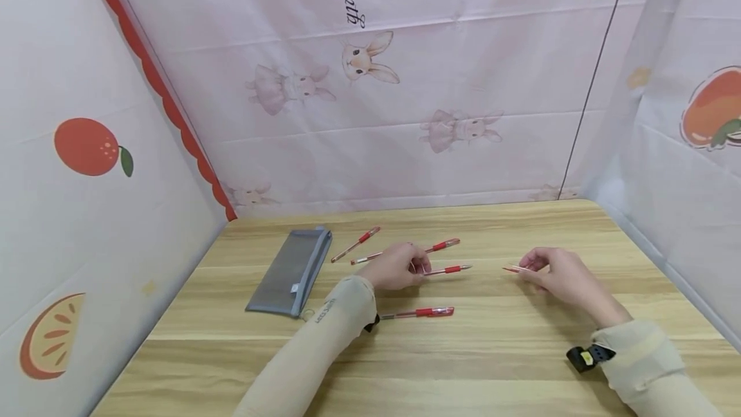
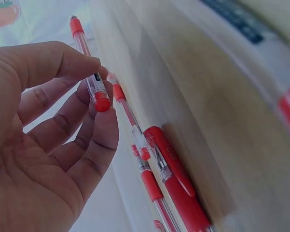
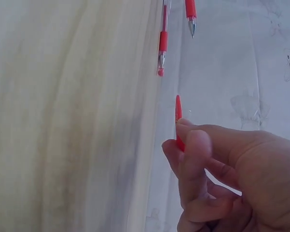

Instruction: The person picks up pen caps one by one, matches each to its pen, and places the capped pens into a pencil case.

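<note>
My left hand (image 1: pixel 396 267) pinches a red gel pen (image 1: pixel 454 269) near its back end, between thumb and fingers. The pen has no cap on, and its bare metal tip points right, a little above the table. In the left wrist view its red end plug (image 2: pixel 102 102) faces the camera. Off to the right, my right hand (image 1: pixel 564 275) pinches a red pen cap (image 3: pixel 178 107) between thumb and fingertips. A gap separates the cap from the pen tip. Behind the left hand lies a capped red pen (image 1: pixel 444 244), its middle hidden by that hand.
A grey mesh zip pouch (image 1: pixel 283 272) lies flat at the left of the wooden table (image 1: pixel 492 359). Near its top right is a red pen (image 1: pixel 366 236). Another capped red pen (image 1: pixel 434 311) lies in front of the left hand, beside the wrist. Printed cloth walls enclose the back and sides.
</note>
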A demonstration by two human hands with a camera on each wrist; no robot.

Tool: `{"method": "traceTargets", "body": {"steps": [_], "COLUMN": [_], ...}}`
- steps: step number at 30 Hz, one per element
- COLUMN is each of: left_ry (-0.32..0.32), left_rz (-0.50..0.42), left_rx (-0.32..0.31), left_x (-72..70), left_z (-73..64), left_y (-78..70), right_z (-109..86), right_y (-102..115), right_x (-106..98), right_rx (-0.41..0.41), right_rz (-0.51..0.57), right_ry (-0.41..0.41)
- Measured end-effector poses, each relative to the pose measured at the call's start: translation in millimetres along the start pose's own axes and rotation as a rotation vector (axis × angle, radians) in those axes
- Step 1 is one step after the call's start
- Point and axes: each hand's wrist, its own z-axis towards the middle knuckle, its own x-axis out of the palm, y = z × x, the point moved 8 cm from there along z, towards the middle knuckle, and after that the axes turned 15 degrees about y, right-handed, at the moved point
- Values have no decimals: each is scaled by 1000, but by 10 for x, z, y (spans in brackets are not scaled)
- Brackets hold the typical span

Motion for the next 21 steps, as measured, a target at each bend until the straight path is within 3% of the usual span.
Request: {"method": "traceTargets", "body": {"steps": [13, 21], "left_ry": [-24, -33], "left_rz": [-12, -6], "left_rx": [77, 86], "left_x": [-19, -29], "left_z": [-167, -223], "left_y": [-65, -65], "right_z": [-83, -107], "right_y": [212, 384], "right_x": [76, 111], "right_rx": [2, -51], "right_rz": [41, 81], "right_ry": [-33, -47]}}
